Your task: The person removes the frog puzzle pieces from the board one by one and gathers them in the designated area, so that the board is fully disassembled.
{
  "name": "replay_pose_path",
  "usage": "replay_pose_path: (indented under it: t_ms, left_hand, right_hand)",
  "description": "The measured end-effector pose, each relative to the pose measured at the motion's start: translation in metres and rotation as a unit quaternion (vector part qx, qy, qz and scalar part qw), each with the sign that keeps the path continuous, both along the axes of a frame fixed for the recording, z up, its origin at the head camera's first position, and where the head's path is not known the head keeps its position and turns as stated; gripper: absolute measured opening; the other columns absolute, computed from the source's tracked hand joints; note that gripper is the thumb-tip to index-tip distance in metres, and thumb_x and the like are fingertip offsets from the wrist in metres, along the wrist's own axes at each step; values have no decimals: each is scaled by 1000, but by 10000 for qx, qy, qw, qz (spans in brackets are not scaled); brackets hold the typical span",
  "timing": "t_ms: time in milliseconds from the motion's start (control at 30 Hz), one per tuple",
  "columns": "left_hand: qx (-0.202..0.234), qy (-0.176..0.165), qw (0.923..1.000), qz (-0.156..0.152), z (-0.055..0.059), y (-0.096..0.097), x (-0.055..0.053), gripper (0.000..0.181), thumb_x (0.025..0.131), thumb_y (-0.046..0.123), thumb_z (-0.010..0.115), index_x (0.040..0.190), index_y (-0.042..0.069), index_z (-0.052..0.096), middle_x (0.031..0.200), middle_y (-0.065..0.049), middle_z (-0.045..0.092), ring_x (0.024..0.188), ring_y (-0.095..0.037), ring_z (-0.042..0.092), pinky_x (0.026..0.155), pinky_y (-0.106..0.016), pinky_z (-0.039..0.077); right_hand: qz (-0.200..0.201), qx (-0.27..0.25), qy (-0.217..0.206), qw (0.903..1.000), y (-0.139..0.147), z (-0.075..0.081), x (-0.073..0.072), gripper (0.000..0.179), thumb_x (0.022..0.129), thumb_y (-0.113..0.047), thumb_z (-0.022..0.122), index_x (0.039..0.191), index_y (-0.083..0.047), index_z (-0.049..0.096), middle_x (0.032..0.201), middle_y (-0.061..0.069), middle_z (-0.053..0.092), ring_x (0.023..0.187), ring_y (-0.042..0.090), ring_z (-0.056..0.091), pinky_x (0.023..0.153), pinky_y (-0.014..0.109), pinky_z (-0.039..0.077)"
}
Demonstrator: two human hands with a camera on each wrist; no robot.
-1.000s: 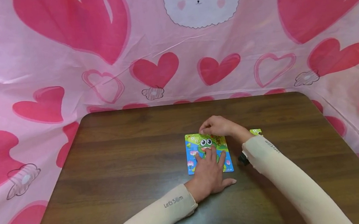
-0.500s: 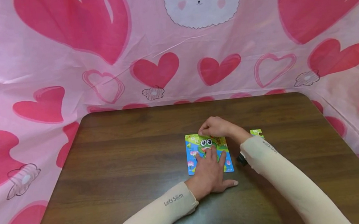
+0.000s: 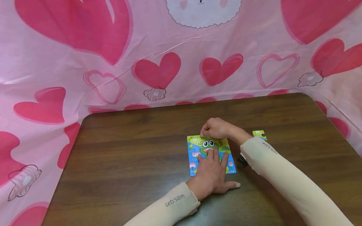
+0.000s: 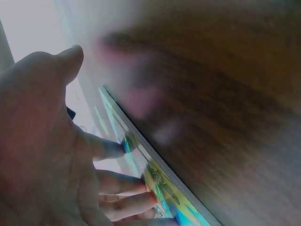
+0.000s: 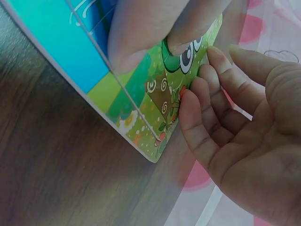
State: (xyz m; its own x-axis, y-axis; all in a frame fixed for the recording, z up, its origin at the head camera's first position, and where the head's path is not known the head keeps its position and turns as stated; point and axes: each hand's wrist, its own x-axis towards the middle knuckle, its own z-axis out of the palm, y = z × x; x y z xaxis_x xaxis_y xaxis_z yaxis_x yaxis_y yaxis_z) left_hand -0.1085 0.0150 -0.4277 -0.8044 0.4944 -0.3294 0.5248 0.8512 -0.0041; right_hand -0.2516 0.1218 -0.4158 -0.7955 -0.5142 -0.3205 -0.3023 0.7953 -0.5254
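Observation:
A square frog jigsaw puzzle [image 3: 194, 159] lies on the brown table, its picture in green, yellow and blue. My left hand [image 3: 211, 176] rests on its lower middle with fingers spread, covering part of the frog, the thumb sticking out to the right past the near edge. In the left wrist view the fingertips [image 4: 149, 197] touch the puzzle's face. At the far edge is my right hand [image 3: 217, 127], palm toward the puzzle. Its bent fingers [image 5: 190, 110] touch that edge in the right wrist view, with the thumb held off beside the index finger.
One loose green and blue puzzle piece [image 3: 258, 133] lies right of the puzzle, partly behind the right sleeve [image 3: 258, 151]. A small black object [image 3: 242, 160] shows under that sleeve's cuff. Behind the wooden table [image 3: 132, 151] hangs a pink cloth [image 3: 187, 46] with hearts.
The right forearm has shifted slightly left, uncovering more of the loose piece. The right fingers have moved a little left along the far edge. The left hand stays almost still.

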Motion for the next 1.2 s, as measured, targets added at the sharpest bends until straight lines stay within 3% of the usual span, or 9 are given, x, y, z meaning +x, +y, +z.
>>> replay_pose_path:
  t_ms: [300,667,933,1200]
  left_hand:
    - [77,-3,10000,-48,3,-1,-3,98,85,88,40,162,28,24,165,-12,27,146,-29,33,107,-59,44]
    - [140,9,9999,-39,2,-2,-6,98,84,88,41,160,29,27,163,-13,30,145,-29,34,104,-58,47]
    - [40,35,10000,-55,1,-1,-5,98,84,88,40,161,29,26,164,-13,29,145,-29,34,104,-57,48]
    - [-72,110,9999,-48,0,0,-4,100,83,90,40,161,29,26,163,-12,29,145,-27,33,104,-56,47]
  right_hand:
    - [8,-38,180,9998,-2,2,0,19,100,-24,64,103,-12,78,98,1,75,87,16,61,86,36,51]
    - [-100,-249,-191,9995,-1,-2,0,8,97,-17,67,97,-13,74,95,1,70,89,18,59,85,35,49]
    - [66,-332,-224,9992,2,-1,-1,8,96,-15,68,101,-12,73,93,2,71,86,16,59,85,33,50]
    - [117,-720,-453,9963,10,5,-4,7,97,-13,66,98,-11,73,88,2,68,76,16,55,72,30,47]
